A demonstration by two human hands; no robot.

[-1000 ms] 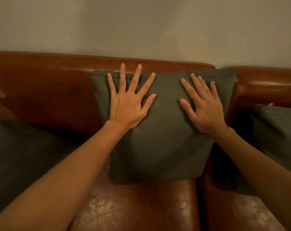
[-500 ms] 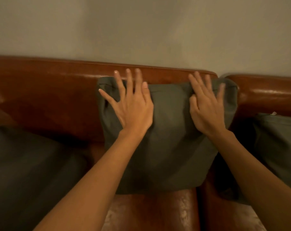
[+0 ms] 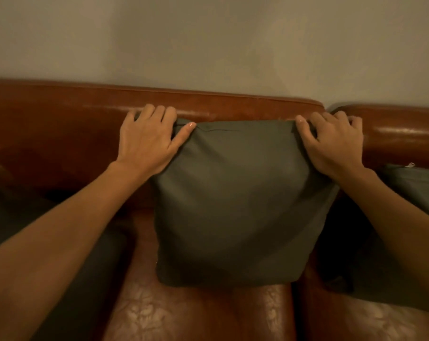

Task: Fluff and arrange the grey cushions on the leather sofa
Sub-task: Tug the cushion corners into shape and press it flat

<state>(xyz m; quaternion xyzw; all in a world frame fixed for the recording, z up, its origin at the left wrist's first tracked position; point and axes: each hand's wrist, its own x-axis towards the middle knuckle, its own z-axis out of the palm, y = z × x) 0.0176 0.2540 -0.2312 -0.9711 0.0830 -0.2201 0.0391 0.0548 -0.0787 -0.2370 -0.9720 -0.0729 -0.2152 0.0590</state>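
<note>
A grey cushion (image 3: 235, 200) stands upright against the backrest of the brown leather sofa (image 3: 61, 134). My left hand (image 3: 148, 141) grips its top left corner, fingers curled over the top edge and thumb on the front. My right hand (image 3: 331, 143) grips the top right corner the same way. A second grey cushion (image 3: 415, 188) leans at the right, partly hidden by my right forearm. A third grey cushion (image 3: 9, 212) lies at the left, mostly covered by my left forearm.
Worn, shiny seat leather (image 3: 196, 313) shows below the middle cushion. A seam between two sofa sections (image 3: 329, 109) runs just right of the cushion. A plain pale wall (image 3: 208, 40) rises behind the backrest.
Both hands slid up from lying flat on the cushion's front to its top corners and curled round them. The cushion now stands a little more upright and further right.
</note>
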